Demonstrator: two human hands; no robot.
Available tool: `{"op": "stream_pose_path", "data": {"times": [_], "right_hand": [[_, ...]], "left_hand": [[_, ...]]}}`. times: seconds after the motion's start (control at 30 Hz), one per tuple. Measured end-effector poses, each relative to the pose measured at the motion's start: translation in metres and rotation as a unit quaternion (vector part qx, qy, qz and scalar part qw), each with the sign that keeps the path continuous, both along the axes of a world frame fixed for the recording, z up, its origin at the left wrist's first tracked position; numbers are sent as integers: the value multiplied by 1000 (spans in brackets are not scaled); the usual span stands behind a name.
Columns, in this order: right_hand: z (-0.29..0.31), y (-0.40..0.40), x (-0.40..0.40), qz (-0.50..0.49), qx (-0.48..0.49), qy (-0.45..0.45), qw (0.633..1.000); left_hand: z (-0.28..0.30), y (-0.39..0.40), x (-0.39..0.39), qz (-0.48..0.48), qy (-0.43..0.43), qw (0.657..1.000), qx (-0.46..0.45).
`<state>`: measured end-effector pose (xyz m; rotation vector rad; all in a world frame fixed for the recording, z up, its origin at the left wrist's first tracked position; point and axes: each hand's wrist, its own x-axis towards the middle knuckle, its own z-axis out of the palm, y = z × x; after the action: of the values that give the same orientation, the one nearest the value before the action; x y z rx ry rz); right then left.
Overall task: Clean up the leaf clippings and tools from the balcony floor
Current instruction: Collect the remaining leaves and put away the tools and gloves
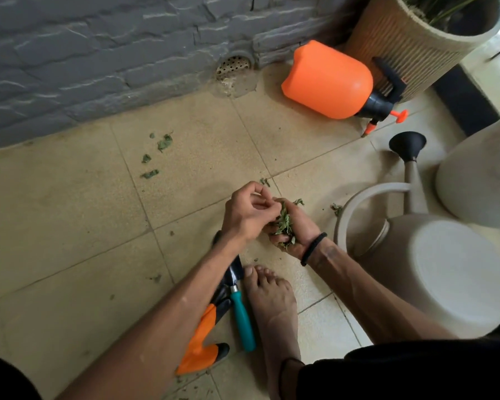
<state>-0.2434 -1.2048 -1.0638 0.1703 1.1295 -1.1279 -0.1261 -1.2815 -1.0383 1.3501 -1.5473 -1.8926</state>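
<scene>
My right hand (302,230), with a black band at the wrist, is cupped palm up and holds a bunch of green leaf clippings (285,226). My left hand (250,210) sits right beside it, fingers curled, pinching clippings at the edge of that bunch. More loose clippings (164,142) lie scattered on the tiles at the upper left, and one bit (337,209) lies by the watering can. A teal-handled trowel (242,319) and orange-and-black gloves (201,342) lie on the floor under my left forearm.
An orange pressure sprayer (328,79) lies on its side against a ribbed planter (410,44). A beige watering can (433,264) stands at the right, beside a white pot (482,180). My bare foot (272,301) rests next to the trowel. A grey stone wall with a drain (233,64) runs along the back.
</scene>
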Motion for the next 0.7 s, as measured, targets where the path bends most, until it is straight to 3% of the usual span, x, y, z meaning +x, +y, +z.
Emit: {"op": "stream_pose_path", "data": {"times": [0.1, 0.2, 0.37, 0.47, 0.57, 0.7], "right_hand": [[-1, 6, 1, -11, -2, 29, 1000], [1, 10, -2, -23, -14, 45, 999], [2, 15, -13, -20, -1, 146, 989], [-3, 26, -19, -68, 39, 166, 983], [5, 36, -25, -111, 41, 123, 985], [17, 46, -32, -124, -16, 28, 992]], "left_hand": [[-3, 23, -9, -1, -69, 987, -144], [-1, 35, -16, -29, -119, 954, -275], [2, 39, -32, -99, -192, 900, -379], [9, 33, -46, -199, -180, 890, -368], [25, 22, -54, -275, -132, 887, -345], [24, -4, -56, -147, -73, 966, -201]]}}
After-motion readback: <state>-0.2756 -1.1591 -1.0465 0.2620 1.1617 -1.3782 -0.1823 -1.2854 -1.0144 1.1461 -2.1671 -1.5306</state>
